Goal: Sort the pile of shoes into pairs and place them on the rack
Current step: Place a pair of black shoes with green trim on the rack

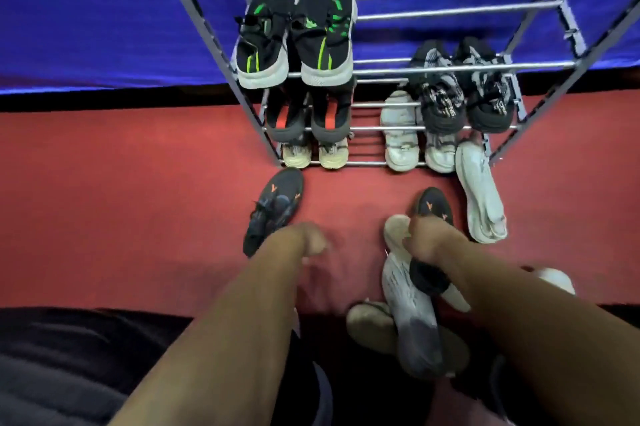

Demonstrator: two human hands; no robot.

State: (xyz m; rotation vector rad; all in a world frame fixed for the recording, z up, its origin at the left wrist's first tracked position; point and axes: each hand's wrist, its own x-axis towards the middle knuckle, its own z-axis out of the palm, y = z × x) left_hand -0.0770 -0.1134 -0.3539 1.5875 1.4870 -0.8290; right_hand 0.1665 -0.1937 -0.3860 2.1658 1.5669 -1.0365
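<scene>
A grey metal rack (pixel 433 70) stands on red carpet. It holds a black-and-green pair (pixel 294 48), a black-and-red pair (pixel 311 119), a beige pair (pixel 315 156), a white pair (pixel 401 141) and a black-and-white patterned pair (pixel 464 103). My right hand (pixel 429 243) is shut on a dark shoe with orange marks (pixel 434 205), lifted over the loose pile. Its match (pixel 273 209) lies on the carpet at the left. My left hand (pixel 306 238), blurred with fingers curled, is just right of that shoe's heel and holds nothing.
The loose pile in front of me has a white shoe (pixel 396 233), a sole-up white-grey shoe (pixel 412 314), a beige shoe (pixel 367 323) and a white shoe (pixel 554 278). Another white shoe (pixel 481 197) lies sole-up by the rack's right leg. Blue cloth (pixel 104 27) hangs behind.
</scene>
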